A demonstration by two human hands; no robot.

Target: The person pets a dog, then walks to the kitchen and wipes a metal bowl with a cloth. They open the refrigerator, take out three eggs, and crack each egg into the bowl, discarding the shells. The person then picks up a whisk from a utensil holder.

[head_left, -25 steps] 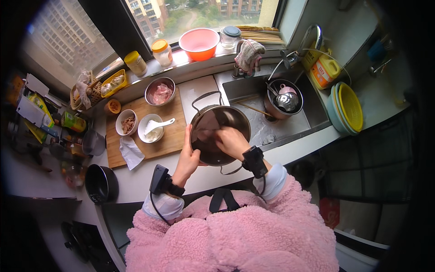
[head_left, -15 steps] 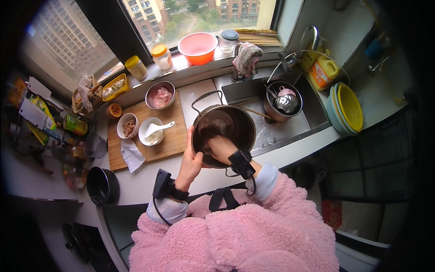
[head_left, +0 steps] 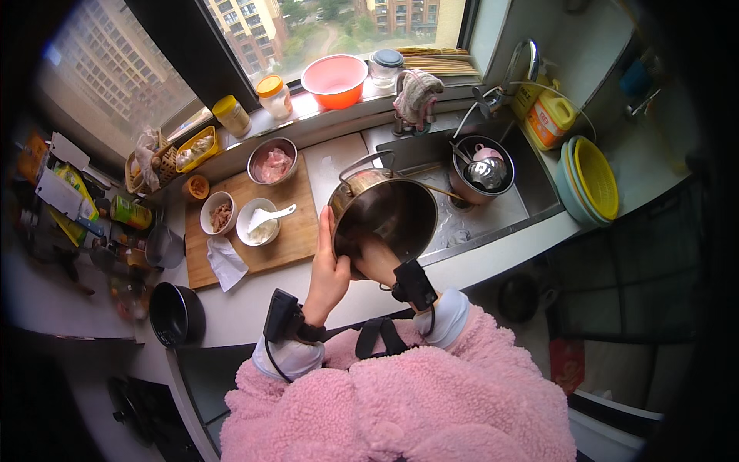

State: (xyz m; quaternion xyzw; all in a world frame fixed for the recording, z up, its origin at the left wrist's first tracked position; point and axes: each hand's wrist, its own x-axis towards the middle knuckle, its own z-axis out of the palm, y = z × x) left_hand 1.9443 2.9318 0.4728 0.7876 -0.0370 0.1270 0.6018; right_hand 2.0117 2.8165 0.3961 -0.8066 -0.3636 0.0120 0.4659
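Note:
My left hand (head_left: 329, 273) grips the left rim of a two-handled steel pot (head_left: 392, 212), which is tilted toward me over the front of the counter by the sink. My right hand (head_left: 373, 258) reaches down inside the pot, its fingers hidden in the dark interior. Left of the pot lies a wooden board (head_left: 289, 254) holding a steel bowl of raw pink meat (head_left: 273, 165), a white bowl of brown pieces (head_left: 219, 217), another white bowl with white contents and a spoon (head_left: 269, 212), and a white paper (head_left: 225, 264).
The sink (head_left: 513, 204) holds a pot (head_left: 469, 185) with ladles, below a faucet (head_left: 526, 54). Stacked basins (head_left: 589, 181) stand right; a black inner pot (head_left: 177, 312), jars (head_left: 231, 115) and clutter are left and behind. An orange bowl (head_left: 331, 96) sits on the sill.
The pot has tipped further toward me and shifted slightly right, with my left hand still on it. My right hand has moved lower and deeper inside.

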